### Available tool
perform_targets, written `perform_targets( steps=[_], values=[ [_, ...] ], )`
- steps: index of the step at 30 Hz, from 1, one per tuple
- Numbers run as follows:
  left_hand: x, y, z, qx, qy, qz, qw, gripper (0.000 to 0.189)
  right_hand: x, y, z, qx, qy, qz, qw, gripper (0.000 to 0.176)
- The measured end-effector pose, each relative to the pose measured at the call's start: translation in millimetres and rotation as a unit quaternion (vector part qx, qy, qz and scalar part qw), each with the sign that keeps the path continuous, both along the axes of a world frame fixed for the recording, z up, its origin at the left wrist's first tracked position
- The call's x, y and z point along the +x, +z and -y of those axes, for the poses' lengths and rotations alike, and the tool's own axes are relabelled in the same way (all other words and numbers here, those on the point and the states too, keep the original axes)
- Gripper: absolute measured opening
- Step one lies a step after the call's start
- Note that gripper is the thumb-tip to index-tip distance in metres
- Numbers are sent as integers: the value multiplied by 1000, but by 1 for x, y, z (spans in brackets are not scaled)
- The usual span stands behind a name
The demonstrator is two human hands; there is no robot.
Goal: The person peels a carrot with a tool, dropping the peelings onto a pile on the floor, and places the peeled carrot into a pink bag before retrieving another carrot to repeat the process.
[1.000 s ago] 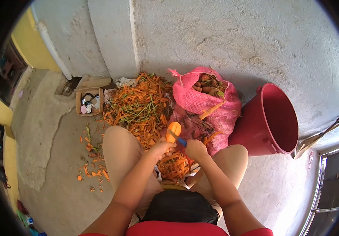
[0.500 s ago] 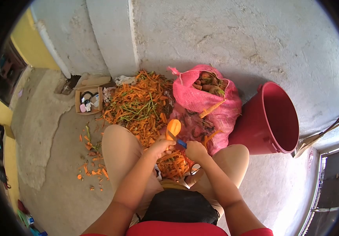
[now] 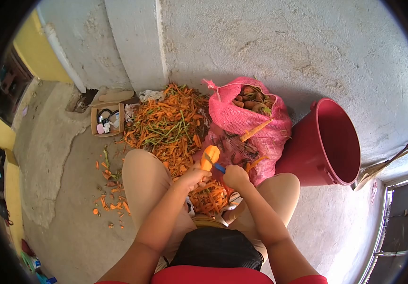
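Observation:
My left hand is closed around the lower end of an orange carrot, which points up and away from me. In my right hand is a knife with a blue handle, its blade against the carrot's surface. Beneath my hands, between my knees, lie orange peelings. A large heap of orange and green peelings rises beyond my left hand. Past my right hand stands a pink woven sack, open at the top, with unpeeled carrots inside.
A dark red bucket leans by the wall, right of the sack. Left of the heap is a small cardboard box holding small items. Scattered carrot scraps lie on the floor at left. A dustpan-like object rests at far right.
The knife blade has moved slightly up along the carrot, and the carrot has turned and shifted a little to the right. My right hand has moved slightly up.

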State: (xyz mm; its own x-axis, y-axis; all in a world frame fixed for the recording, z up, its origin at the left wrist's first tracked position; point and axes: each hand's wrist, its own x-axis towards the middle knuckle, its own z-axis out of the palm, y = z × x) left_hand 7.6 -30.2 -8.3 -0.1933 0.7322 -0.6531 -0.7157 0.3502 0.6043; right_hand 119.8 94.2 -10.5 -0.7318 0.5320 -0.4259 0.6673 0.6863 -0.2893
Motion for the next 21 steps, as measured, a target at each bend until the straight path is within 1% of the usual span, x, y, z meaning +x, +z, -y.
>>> perform_targets(
  steps=[4,6,7,8,9,10,11,12,13,14,15,18,21],
  values=[
    [2,0,-1,8,8,8,1000,45,-3,-8,-1,37,-56,-10,998,25],
    [10,-1,2,44,-44,30,998,50,1,-26,-24,61,-67,6,996,23],
    [16,0,4,61,-71,41,995,52,5,-25,-33,71,-73,14,995,23],
    [24,4,2,45,-74,37,996,55,13,-23,-35,65,-54,-47,995,24],
    [22,6,2,52,-62,46,996,56,15,-46,-48,109,63,14,992,24],
    [21,6,0,61,-51,55,995,56,16,-88,-70,152,177,77,969,24],
    [20,6,-1,70,-39,67,995,56,19,-110,-82,190,289,140,928,24],
    [8,1,-3,37,-10,24,999,51,22,-101,-80,153,184,94,966,23],
    [6,10,-1,44,26,19,999,45,21,-77,-70,113,80,42,990,23],
    [2,10,-1,37,34,12,999,39,18,-48,-56,70,-27,-11,997,23],
    [-1,8,-2,31,41,6,999,33,15,-29,-46,26,-134,-64,989,23],
    [-6,-6,-4,30,75,55,995,23,7,-12,-21,-40,-87,-68,993,23],
    [-6,-9,-4,52,75,93,991,18,4,12,-1,-52,-21,-29,998,21]
  ],
)
